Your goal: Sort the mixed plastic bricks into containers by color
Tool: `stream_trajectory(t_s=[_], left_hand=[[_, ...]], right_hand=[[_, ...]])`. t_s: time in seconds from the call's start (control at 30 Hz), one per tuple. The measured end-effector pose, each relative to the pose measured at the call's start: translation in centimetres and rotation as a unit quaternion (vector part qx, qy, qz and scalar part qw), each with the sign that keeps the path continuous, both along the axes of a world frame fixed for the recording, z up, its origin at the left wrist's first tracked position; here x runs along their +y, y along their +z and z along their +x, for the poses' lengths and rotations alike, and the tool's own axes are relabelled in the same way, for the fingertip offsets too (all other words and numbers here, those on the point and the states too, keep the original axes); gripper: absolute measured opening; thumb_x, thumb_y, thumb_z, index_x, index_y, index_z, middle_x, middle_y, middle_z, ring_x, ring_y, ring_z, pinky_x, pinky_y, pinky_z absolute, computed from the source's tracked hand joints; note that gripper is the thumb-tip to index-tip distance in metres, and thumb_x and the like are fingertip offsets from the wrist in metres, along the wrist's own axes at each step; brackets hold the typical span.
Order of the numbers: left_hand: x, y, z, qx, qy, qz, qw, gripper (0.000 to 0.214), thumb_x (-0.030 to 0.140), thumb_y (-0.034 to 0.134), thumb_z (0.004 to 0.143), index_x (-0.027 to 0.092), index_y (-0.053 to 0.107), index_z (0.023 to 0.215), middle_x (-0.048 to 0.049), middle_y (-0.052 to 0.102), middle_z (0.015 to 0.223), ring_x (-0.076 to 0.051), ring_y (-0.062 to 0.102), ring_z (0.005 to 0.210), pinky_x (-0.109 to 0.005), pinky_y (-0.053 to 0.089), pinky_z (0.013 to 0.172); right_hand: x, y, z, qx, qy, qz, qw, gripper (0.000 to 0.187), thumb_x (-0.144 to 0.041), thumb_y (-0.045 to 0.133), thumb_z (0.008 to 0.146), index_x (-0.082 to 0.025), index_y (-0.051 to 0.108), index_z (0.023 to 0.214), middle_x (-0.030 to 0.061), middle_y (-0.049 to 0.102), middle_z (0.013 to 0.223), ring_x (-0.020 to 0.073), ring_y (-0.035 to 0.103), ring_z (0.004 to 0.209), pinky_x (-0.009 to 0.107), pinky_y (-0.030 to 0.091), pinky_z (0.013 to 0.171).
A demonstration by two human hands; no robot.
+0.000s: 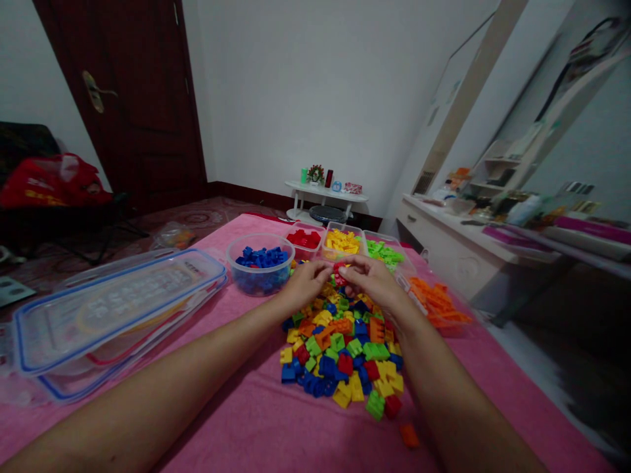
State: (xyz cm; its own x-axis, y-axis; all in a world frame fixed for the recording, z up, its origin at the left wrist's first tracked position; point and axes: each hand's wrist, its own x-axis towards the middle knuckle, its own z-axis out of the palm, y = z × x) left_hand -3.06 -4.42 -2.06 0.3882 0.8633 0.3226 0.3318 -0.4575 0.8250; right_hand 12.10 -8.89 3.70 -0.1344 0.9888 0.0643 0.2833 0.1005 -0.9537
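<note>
A heap of small plastic blocks (345,355) in blue, yellow, green, red and orange lies on a pink cloth (276,427). Both my hands meet over the far end of the heap. My left hand (305,284) and my right hand (371,279) are closed in a pinch on a red block (340,271) held between their fingertips. Just behind the hands stand a round tub of blue blocks (260,261), a tub of red blocks (304,238), a tub of yellow blocks (342,242) and a tub of green blocks (385,252).
An orange pile in a clear container (436,303) sits to the right. Stacked clear lids with blue rims (113,315) lie at the left. A single orange block (409,435) lies apart near the front. A dresser (453,243) stands right, a small white table (325,197) behind.
</note>
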Motion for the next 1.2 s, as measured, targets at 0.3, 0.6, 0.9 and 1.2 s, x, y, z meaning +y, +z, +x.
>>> stream_trajectory(t_s=[0.3, 0.6, 0.9, 1.2], left_hand=[[-1.2, -2.6, 0.6, 0.286, 0.0, 0.238, 0.928, 0.034, 0.039, 0.041, 0.088, 0.024, 0.064, 0.108, -0.008, 0.058, 0.1, -0.023, 0.054, 0.096, -0.037, 0.046, 0.082], [-0.9, -3.0, 0.5, 0.262, 0.011, 0.224, 0.939, 0.033, 0.037, 0.041, 0.088, 0.024, 0.067, 0.104, -0.0075, 0.055, 0.118, -0.023, 0.05, 0.109, -0.036, 0.044, 0.091], [-0.8, -3.0, 0.3, 0.253, 0.012, 0.2, 0.946, 0.032, 0.038, 0.044, 0.087, 0.025, 0.067, 0.105, -0.0064, 0.055, 0.119, -0.023, 0.05, 0.11, -0.036, 0.043, 0.094], [-0.8, -3.2, 0.3, 0.24, 0.011, 0.196, 0.951, 0.031, 0.038, 0.045, 0.086, 0.026, 0.067, 0.103, -0.0052, 0.054, 0.122, -0.023, 0.049, 0.112, -0.036, 0.041, 0.095]], right_hand=[[1.6, -0.9, -0.8, -0.029, -0.033, 0.026, 0.999, 0.03, -0.031, 0.063, 0.07, -0.016, 0.061, 0.095, -0.0034, 0.058, 0.057, 0.0105, 0.056, 0.05, 0.02, 0.045, 0.046], [11.3, 0.3, -4.3, -0.201, -0.051, 0.104, 0.973, 0.024, -0.022, 0.063, 0.072, -0.011, 0.064, 0.093, 0.0028, 0.063, 0.058, 0.0143, 0.06, 0.048, 0.023, 0.046, 0.046], [9.9, 0.8, -2.0, -0.238, -0.092, 0.22, 0.942, 0.029, -0.026, 0.058, 0.076, -0.011, 0.064, 0.101, 0.0071, 0.068, 0.08, 0.0162, 0.065, 0.067, 0.03, 0.052, 0.069], [-6.7, -4.4, 6.4, -0.333, -0.082, 0.199, 0.918, 0.05, -0.046, 0.053, 0.08, -0.023, 0.053, 0.125, 0.0095, 0.052, 0.132, 0.0268, 0.047, 0.122, 0.045, 0.038, 0.101]])
